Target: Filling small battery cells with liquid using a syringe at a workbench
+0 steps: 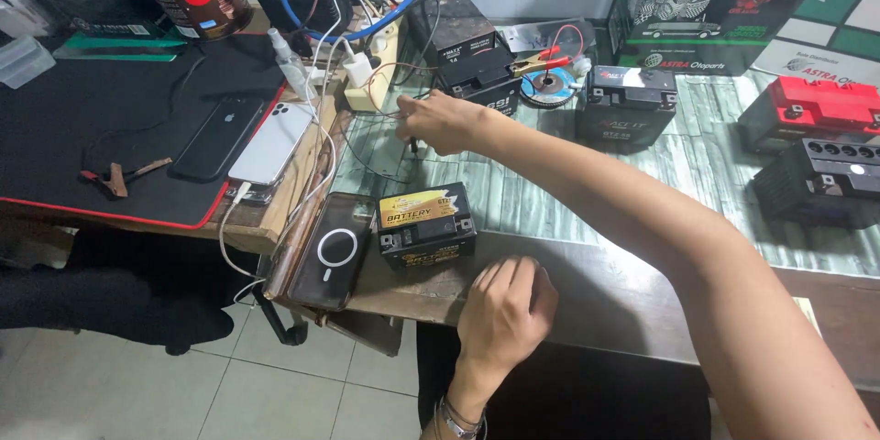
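My right hand (pixel 440 121) reaches across the green-patterned table (pixel 550 202) and pinches a thin black wire or clip near the far left of it. My left hand (pixel 502 307) rests flat on the table's front edge, holding nothing. Between the hands stands a small black battery with a yellow top (pixel 426 223). Behind the right hand are two stacked black batteries (pixel 472 55), with red and black clip leads (pixel 541 64) beside them.
A phone with a ring mark (pixel 332 252) lies at the table's left edge. Two more phones (pixel 243 139) lie on a black mat (pixel 92 128). Other batteries stand at the right: black (pixel 628 103), red-topped (pixel 820 108), black (pixel 820 179). A power strip (pixel 371 69) holds tangled cables.
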